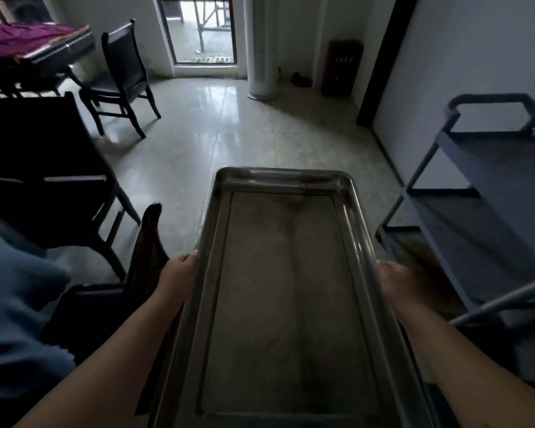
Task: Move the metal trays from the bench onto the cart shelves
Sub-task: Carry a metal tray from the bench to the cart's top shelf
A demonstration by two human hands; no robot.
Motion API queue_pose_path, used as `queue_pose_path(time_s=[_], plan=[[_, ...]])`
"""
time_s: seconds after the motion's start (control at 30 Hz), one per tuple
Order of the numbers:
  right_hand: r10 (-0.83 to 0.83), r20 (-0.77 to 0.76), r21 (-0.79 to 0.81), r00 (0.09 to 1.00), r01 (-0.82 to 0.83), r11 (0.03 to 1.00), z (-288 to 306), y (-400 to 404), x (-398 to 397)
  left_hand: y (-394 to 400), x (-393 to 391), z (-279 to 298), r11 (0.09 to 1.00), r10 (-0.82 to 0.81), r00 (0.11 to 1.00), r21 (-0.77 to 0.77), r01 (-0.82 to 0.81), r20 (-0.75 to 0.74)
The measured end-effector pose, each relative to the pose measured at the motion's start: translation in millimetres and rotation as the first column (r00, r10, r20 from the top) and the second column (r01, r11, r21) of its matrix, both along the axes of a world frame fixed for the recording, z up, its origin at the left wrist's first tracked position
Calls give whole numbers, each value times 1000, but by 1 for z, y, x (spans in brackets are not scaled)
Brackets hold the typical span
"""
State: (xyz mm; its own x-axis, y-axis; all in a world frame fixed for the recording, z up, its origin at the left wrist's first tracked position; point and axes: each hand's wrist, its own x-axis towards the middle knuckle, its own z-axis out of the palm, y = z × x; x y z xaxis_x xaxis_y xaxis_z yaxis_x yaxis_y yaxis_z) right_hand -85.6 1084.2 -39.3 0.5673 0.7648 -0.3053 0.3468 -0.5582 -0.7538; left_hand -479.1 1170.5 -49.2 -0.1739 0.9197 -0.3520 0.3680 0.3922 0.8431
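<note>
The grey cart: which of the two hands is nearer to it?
Right. The right hand grips the metal tray's right rim, on the side facing the grey cart. The left hand grips the opposite rim, farther away.

1. One view only, a wide-angle camera worn on the head, looking forward and down.
2. It sits close above the tray point(278, 288), which fills the lower centre.
3. Cart point(482, 193) at 3 o'clock, chair point(122, 75) at 11, doorway point(203, 29) at 12.

Tray point(278, 288) between chairs point(122, 78) left, cart point(482, 193) right
</note>
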Motion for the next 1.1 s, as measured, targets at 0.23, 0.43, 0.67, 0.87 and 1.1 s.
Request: queue_pose_path(time_s=[0.23,0.43,0.67,0.87,1.1], plan=[[32,77,14,997,-33,999,-5,196,55,194,58,8,998,11,999,67,-8,-43],[78,162,33,984,-84,996,16,338,96,306,90,23,998,49,999,49,-49,8],[-87,193,19,977,85,996,8,420,131,442,143,26,996,-78,997,43,78,16],[-350,194,-21,916,361,932,14,410,171,551,240,37,915,-399,916,45,400,-27],[-835,113,33,538,838,544,3,284,160,562,408,36,543,-834,545,48,839,-85]])
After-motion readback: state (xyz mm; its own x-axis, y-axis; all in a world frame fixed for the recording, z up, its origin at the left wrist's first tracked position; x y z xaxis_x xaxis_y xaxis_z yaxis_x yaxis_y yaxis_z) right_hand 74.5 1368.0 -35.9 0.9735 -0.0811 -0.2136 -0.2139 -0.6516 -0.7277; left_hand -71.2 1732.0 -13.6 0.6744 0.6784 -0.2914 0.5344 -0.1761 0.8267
